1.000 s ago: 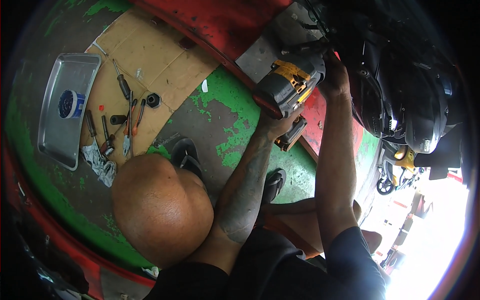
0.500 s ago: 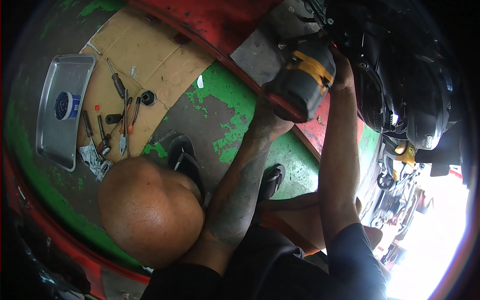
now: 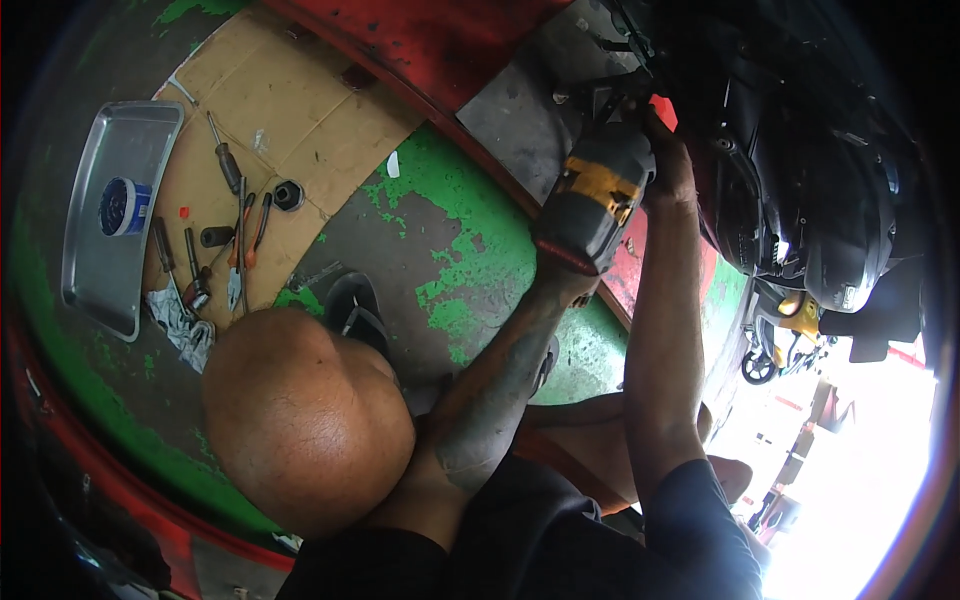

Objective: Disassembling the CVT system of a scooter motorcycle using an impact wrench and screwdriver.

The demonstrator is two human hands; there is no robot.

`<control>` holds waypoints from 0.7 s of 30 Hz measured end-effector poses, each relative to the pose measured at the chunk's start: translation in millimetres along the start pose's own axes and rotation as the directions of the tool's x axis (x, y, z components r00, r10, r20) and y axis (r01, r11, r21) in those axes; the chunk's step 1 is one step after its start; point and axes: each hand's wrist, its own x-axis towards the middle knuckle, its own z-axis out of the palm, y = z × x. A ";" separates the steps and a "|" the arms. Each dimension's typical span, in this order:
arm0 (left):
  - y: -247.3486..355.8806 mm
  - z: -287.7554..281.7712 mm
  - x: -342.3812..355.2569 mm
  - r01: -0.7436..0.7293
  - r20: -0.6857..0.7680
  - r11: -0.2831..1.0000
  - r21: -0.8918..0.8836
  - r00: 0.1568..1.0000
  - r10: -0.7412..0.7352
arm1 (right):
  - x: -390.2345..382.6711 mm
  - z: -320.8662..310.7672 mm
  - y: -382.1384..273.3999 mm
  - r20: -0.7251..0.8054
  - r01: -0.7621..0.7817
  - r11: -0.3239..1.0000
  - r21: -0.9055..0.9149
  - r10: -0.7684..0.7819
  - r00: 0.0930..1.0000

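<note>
A black-and-yellow cordless power tool (image 3: 597, 195) is held out in front of me, its battery end toward me. My right hand (image 3: 668, 165) wraps round its upper right side, beside a bright red spot. Under the battery end, my left hand (image 3: 572, 277) grips the tool, most of its fingers hidden behind it. The tool's far end meets dark parts of a black motorbike (image 3: 800, 190) on the right; the exact contact is too dark to make out.
Left, a sheet of cardboard (image 3: 300, 95) bears screwdrivers (image 3: 228, 165), pliers (image 3: 236, 275), sockets (image 3: 288, 195) and a rag (image 3: 180, 325). A metal tray (image 3: 85, 255) holds a blue tub (image 3: 125, 207). A red raised edge (image 3: 420, 100) crosses the floor. My bent knee (image 3: 305, 420) is lower left.
The power tool has tilted and swung slightly, its battery end now lower. My left hand has shifted down and right with it; my right hand has moved slightly left and stays on the tool.
</note>
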 end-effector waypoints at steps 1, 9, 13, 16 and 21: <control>11.5 18.1 -0.1 -0.100 -0.057 0.995 0.013 0.993 0.101 | -7.1 -19.4 -19.9 0.062 -0.006 0.995 -0.095 0.012 0.998; 31.8 6.5 20.4 -0.141 0.067 0.990 0.020 0.988 0.140 | -9.7 -12.9 -36.6 0.133 0.036 0.999 0.005 -0.036 0.990; -25.8 -16.0 14.6 0.220 0.199 0.908 -0.356 0.967 -0.157 | 3.6 13.8 -3.8 -0.204 0.095 0.953 -0.288 -0.158 0.966; 5.9 -25.3 21.7 0.577 0.501 0.549 -0.605 0.811 -0.301 | -0.4 6.2 -5.7 -0.200 0.120 0.973 -0.199 -0.160 0.967; 29.4 -31.5 38.2 0.457 0.368 0.607 -0.650 0.888 -0.274 | -10.6 15.7 -11.9 -0.316 0.119 0.983 -0.142 -0.159 0.935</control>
